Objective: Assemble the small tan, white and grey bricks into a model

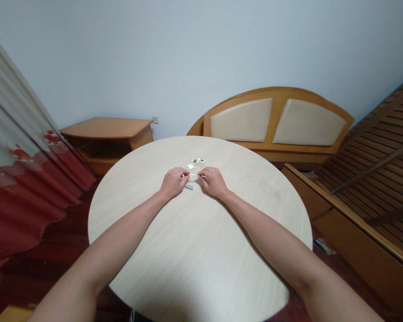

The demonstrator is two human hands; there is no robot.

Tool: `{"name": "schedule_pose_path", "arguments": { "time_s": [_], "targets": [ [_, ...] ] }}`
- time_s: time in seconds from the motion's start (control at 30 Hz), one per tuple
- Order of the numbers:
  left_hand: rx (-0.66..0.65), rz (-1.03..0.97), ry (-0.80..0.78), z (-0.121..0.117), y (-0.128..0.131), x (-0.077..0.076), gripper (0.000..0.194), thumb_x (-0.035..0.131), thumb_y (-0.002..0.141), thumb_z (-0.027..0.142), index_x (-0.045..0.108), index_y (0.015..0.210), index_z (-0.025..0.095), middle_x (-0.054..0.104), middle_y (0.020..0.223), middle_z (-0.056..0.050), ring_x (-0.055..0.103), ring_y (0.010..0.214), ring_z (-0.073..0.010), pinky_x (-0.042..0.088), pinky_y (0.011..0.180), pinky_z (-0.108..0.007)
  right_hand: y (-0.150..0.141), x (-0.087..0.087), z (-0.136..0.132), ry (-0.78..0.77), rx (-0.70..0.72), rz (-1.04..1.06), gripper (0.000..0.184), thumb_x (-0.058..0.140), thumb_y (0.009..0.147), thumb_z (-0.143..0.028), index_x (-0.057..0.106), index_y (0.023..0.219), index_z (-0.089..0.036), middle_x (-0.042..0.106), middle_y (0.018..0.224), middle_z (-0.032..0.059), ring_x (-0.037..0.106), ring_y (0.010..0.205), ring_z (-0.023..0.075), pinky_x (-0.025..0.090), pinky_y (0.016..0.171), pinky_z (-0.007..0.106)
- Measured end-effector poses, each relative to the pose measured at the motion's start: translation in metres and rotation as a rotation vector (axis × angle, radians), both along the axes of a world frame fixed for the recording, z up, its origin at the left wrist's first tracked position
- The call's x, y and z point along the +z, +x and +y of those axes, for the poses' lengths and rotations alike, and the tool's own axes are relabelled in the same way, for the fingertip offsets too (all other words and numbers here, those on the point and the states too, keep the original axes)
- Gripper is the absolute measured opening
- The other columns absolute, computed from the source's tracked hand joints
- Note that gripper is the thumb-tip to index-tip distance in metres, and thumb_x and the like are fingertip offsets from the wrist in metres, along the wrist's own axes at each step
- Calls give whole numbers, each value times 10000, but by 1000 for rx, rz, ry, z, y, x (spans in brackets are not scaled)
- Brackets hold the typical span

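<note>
we've got it at our round pale table (245, 237) | left hand (174, 182) and right hand (214, 182) both pinching a thin pale stick (194, 175) end to end | small grey block (189, 187) just nearer us, tiny cards (199, 163) beyond

Thin pale stick (193, 175), level, pinched at both ends

- Soft, even indoor light across the round pale-wood worktop (245, 223)
- Faint soft shadow on it beneath the right forearm (272, 237)
- Fisheye bending grows beyond it toward the frame edges
</note>
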State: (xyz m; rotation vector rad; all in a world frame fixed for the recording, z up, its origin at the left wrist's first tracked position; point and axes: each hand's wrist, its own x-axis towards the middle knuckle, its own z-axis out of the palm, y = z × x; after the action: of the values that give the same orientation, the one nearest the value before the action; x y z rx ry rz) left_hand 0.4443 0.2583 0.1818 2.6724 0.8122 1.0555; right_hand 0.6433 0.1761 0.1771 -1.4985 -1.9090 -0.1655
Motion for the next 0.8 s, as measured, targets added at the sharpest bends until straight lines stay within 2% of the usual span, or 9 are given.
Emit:
{"name": "schedule_pose_path", "arguments": {
  "time_s": [0.47, 0.8],
  "targets": [
    [-8, -21, 0, 1, 0, -1, 82, 610, 933, 222, 684, 908, 199, 728, 902, -40, 645, 878, -207, 473, 841, -353, 0, -3, 0, 73, 42, 21, 91, 622, 929, -251, 689, 925, -190, 737, 969, 82, 641, 954, 253, 410, 869, 391],
    [-26, -44, 12, 2, -1, 0, 118, 610, 966, 269, 700, 949, 193, 735, 908, -49, 650, 856, -206, 471, 820, -352, -1, -1, -1, 114, 53, 53, 167, 566, 979, -297, 681, 910, -198, 728, 934, 81, 630, 906, 236, 411, 854, 383]
  ]
}}
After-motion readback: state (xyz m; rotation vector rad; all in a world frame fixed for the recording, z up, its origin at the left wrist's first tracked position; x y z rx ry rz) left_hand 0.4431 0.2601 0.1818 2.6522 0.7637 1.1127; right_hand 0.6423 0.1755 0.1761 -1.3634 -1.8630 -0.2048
